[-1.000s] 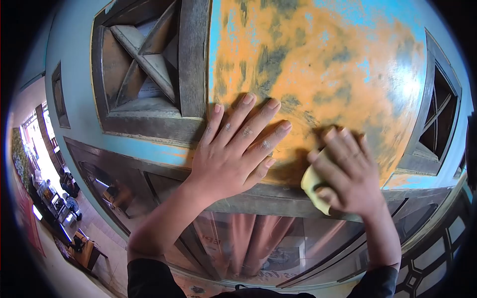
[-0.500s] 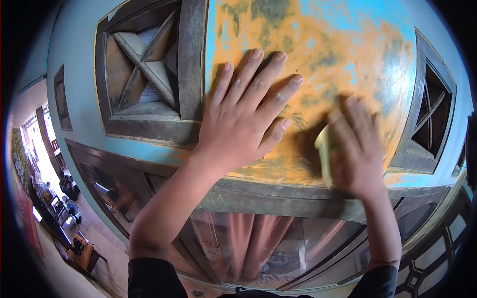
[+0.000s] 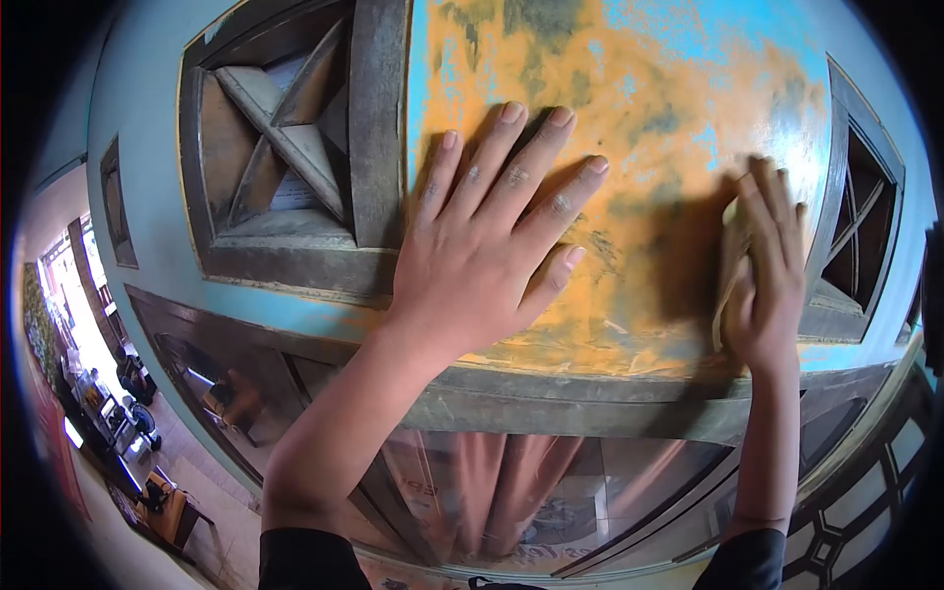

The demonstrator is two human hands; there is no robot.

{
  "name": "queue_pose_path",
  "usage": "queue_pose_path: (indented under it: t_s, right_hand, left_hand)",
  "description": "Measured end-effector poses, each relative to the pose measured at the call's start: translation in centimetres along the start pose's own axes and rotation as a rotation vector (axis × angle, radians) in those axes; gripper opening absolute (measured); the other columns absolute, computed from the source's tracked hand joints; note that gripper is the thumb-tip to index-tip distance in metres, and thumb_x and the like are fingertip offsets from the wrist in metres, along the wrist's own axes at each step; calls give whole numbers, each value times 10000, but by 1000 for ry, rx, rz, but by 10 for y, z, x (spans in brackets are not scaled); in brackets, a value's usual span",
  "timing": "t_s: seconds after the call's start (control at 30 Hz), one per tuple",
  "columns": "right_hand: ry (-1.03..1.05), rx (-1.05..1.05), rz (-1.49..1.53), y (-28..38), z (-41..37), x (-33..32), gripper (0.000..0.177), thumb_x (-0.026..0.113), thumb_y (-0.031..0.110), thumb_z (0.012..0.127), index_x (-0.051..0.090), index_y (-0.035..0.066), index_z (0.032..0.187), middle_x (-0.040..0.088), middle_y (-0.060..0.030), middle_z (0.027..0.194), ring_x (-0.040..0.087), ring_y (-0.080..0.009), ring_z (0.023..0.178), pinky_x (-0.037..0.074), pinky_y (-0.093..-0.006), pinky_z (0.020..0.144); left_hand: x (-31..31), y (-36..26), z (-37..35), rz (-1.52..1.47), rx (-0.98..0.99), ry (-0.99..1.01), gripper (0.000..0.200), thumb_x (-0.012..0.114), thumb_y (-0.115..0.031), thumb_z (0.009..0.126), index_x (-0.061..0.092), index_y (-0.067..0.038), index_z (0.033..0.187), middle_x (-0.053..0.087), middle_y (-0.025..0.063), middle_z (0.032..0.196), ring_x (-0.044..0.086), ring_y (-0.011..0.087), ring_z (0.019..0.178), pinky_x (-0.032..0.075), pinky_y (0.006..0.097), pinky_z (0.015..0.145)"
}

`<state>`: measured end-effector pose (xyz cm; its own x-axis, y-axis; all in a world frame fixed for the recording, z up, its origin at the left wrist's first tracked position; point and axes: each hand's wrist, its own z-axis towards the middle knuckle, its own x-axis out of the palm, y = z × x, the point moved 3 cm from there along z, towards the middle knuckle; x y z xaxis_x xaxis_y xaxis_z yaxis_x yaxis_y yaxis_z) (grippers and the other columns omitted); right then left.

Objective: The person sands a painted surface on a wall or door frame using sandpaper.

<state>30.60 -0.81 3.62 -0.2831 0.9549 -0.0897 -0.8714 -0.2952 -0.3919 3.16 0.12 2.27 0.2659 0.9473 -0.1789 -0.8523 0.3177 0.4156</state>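
Observation:
My left hand (image 3: 477,246) lies flat on the wall panel (image 3: 649,108), fingers spread, holding nothing. Pale dust marks its knuckles. The panel's paint is patchy orange with blue and dark grey areas. Near the panel's right edge, my right hand (image 3: 772,280) presses a bent, pale yellow piece of sandpaper (image 3: 729,270) against the surface. Its fingers point upward and lie close together. Most of the sandpaper is hidden under the palm; only its left edge shows.
Dark wooden vents with crossed slats flank the panel, one at left (image 3: 275,147) and one at right (image 3: 854,211). Below runs a wooden ledge (image 3: 590,398) above glass with a pinkish curtain (image 3: 511,482) behind. A doorway (image 3: 84,285) opens at far left.
My right hand has swept to the right across the panel with the sandpaper, toward the right vent. My left hand stays in place on the panel. The view has shifted slightly.

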Motion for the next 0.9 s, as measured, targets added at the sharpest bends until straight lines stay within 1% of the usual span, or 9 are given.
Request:
queue_pose_path:
  t_s: [0.03, 0.2, 0.33, 0.5, 0.57, 0.67, 0.73, 0.8, 0.9]
  right_hand:
    - [-61, 25, -12, -2, 0, 3, 525, 544, 209, 920, 576, 84, 1429, 502, -176, 1536, 442, -385, 1449, 313, -526, 1198]
    - [293, -266, 177, 55, -26, 5, 541, 558, 100, 871, 578, 31, 1407, 511, -181, 1526, 436, -407, 1446, 312, -519, 1202]
    - [-83, 37, 10, 2, 7, -2, 519, 548, 76, 881, 586, 38, 1397, 532, -215, 1487, 468, -428, 1410, 334, -524, 1187]
    - [205, -311, 193, 51, -14, 1, 462, 570, 71, 888, 641, 83, 1344, 586, -174, 1439, 539, -344, 1367, 403, -475, 1148]
    - [11, -64, 128, 7, 12, -2, 465, 559, 54, 888, 625, 37, 1348, 585, -205, 1431, 502, -391, 1390, 377, -490, 1167]
    - [-15, -9, 18, 27, 8, 5, 453, 564, 78, 884, 639, 35, 1329, 579, -199, 1443, 486, -396, 1405, 341, -499, 1195]
    - [208, -404, 190, 65, -25, 9, 473, 627, 144, 851, 659, 106, 1322, 592, -160, 1435, 537, -331, 1369, 410, -499, 1145]
    - [222, -443, 218, 49, -21, 5, 488, 622, 140, 856, 647, 101, 1341, 593, -151, 1435, 538, -332, 1368, 423, -501, 1138]
    - [-49, 14, -94, 2, 7, 2, 555, 631, 144, 869, 594, 102, 1420, 566, -157, 1470, 508, -336, 1402, 382, -482, 1170]
  left_hand:
    - [0, 0, 0, 0, 0, 2, 532, 435, -444, 1025, 519, -248, 1512, 369, 113, 1638, 307, 383, 1516, 180, 608, 1218]
    - [-1, 1, 0, 12, -5, 19, 534, 417, -453, 1036, 516, -238, 1514, 370, 118, 1637, 299, 381, 1520, 172, 595, 1220]
    - [-1, 0, -2, 13, -4, 27, 540, 410, -459, 1041, 512, -232, 1520, 372, 121, 1637, 301, 382, 1520, 174, 589, 1220]
    - [-2, -1, -1, 4, -10, 34, 543, 473, -397, 1003, 499, -263, 1529, 364, 97, 1641, 295, 357, 1525, 151, 572, 1237]
    - [-2, -1, -6, -3, -23, 46, 551, 505, -364, 985, 498, -276, 1529, 362, 83, 1643, 291, 342, 1529, 144, 566, 1243]
    - [-3, -1, -3, 0, -24, 36, 533, 502, -322, 994, 506, -264, 1523, 369, 85, 1640, 292, 346, 1529, 151, 572, 1239]
    - [-4, -1, -2, 36, -9, 54, 505, 378, -348, 1054, 515, -204, 1518, 367, 130, 1638, 298, 389, 1523, 161, 583, 1229]
    - [-3, 0, -3, 44, -13, 49, 511, 373, -354, 1055, 511, -194, 1520, 366, 130, 1639, 294, 390, 1525, 161, 585, 1229]
    - [-3, -2, -4, 53, -20, 74, 524, 358, -367, 1061, 492, -184, 1534, 351, 129, 1647, 276, 390, 1532, 153, 590, 1230]
